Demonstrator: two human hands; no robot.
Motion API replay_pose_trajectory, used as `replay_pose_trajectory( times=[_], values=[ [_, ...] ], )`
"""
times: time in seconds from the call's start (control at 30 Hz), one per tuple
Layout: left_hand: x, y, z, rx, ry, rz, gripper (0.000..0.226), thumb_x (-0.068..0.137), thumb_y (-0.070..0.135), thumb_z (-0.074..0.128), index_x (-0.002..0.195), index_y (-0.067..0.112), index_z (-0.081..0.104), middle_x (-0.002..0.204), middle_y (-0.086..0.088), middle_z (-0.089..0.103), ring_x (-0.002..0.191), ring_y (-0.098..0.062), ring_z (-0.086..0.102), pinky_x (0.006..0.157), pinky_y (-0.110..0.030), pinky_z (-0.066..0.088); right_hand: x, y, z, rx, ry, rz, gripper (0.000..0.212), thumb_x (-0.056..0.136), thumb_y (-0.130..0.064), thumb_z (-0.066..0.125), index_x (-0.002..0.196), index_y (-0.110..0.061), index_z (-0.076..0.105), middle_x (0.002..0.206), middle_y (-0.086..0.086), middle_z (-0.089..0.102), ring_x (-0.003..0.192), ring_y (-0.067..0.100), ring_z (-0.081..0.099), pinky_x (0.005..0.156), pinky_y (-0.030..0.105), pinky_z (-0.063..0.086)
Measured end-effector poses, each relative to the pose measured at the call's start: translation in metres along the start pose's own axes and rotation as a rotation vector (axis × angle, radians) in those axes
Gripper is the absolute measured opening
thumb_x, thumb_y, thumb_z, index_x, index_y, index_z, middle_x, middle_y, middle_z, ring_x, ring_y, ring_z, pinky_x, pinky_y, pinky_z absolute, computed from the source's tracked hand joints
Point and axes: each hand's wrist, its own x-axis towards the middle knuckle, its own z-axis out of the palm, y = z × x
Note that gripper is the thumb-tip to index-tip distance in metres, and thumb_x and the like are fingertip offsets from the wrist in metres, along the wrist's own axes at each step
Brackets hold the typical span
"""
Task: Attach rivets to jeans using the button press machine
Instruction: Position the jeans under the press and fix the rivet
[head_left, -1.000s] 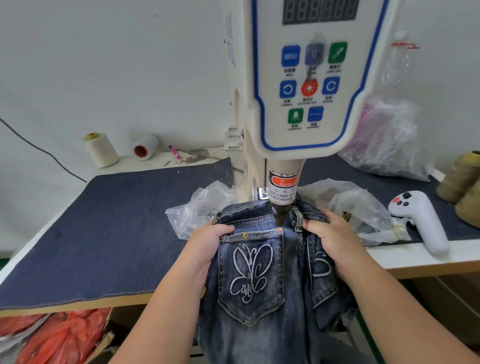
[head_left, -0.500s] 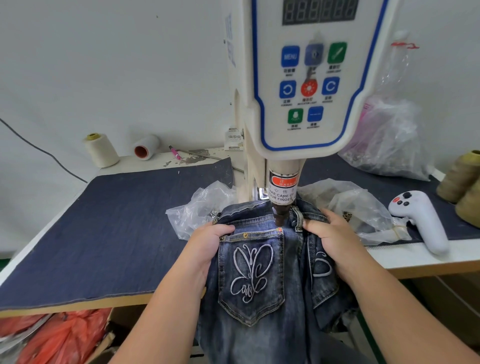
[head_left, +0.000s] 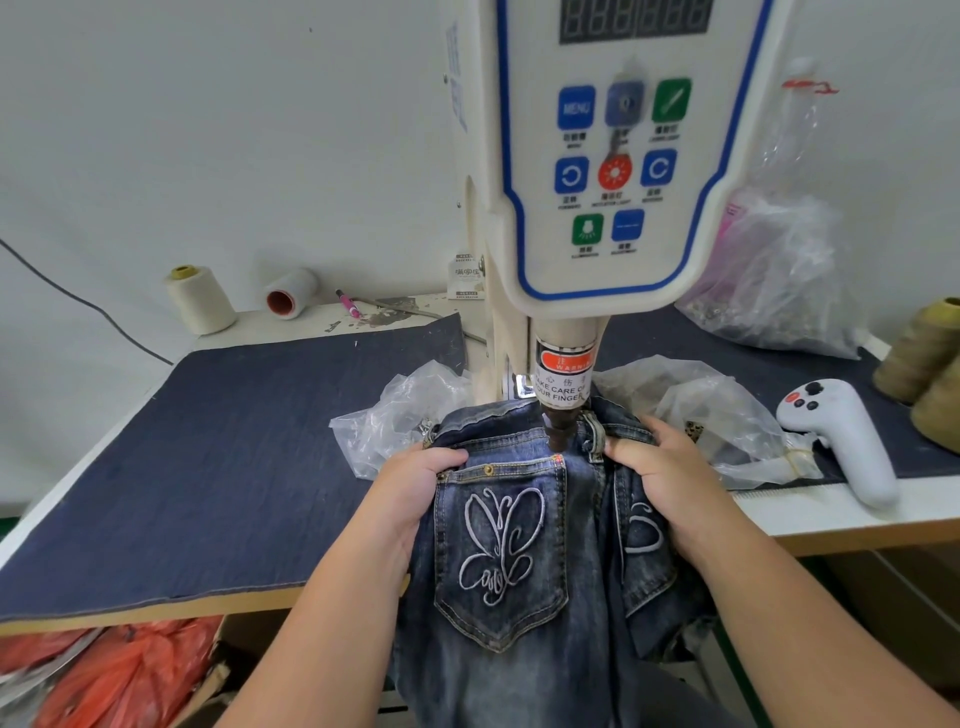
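You have the dark blue denim jeans (head_left: 524, 597) draped over the front edge of the denim-covered worktable (head_left: 208, 467), with the waistband pushed in beneath the white button press machine (head_left: 613, 208). The embroidered back pocket (head_left: 501, 551) faces up, its top right corner sitting right under the machine's dark metal punch (head_left: 558, 434).

Your left hand (head_left: 415, 499) has its fingers curled over the fabric at the pocket's top left corner, bunching it in a firm grip. Your right hand (head_left: 660, 467) pinches the waistband just right of the belt loop (head_left: 597, 441), fingers curled on the cloth, holding it taut beside the punch.

One small brass rivet (head_left: 488, 470) already sits near the pocket's top left corner, so that one looks done. At the top right corner a small reddish mark shows next to the punch; you cannot tell from here whether a rivet is seated there or is about to be pressed. By my reckoning you are midway through this pocket. The second pocket, half hidden under your right hand, appears to be left, though its corners are out of sight.
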Motion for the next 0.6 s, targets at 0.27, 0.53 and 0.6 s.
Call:
replay_pose_trajectory(
  times=[0.27,0.53,0.6],
  values=[
    [-0.0002,-0.0005,-0.0004,0.006,0.013,-0.003,0.028,0.091,0.010,0.059,0.116,-0.001,0.066,0.096,-0.026,0.073,0.068,-0.035,0.071,0.062,-0.039,0.059,-0.0007,0.0003,-0.0007,-0.014,0.002,-0.014,0.015,0.087,-0.006,0.067,0.096,-0.018,0.071,0.083,0.004,0.078,0.069,0.020,0.075,0.051,0.022,0.054],
    [-0.0009,-0.0007,-0.0007,0.015,0.009,0.002,0.028,0.091,0.011,0.059,0.116,0.000,0.067,0.095,-0.025,0.074,0.069,-0.035,0.072,0.061,-0.038,0.058,-0.0006,0.0009,-0.0009,-0.017,-0.001,-0.013,0.016,0.087,-0.005,0.067,0.091,-0.020,0.071,0.082,0.003,0.078,0.069,0.018,0.074,0.051,0.021,0.054],
    [-0.0008,-0.0005,-0.0010,0.020,0.014,0.000,0.027,0.091,0.010,0.059,0.116,0.000,0.067,0.095,-0.025,0.074,0.069,-0.035,0.072,0.061,-0.039,0.059,-0.0005,0.0008,-0.0007,-0.007,-0.002,-0.012,0.017,0.087,-0.005,0.067,0.090,-0.020,0.072,0.082,0.003,0.078,0.069,0.018,0.074,0.051,0.021,0.053]
  ],
)
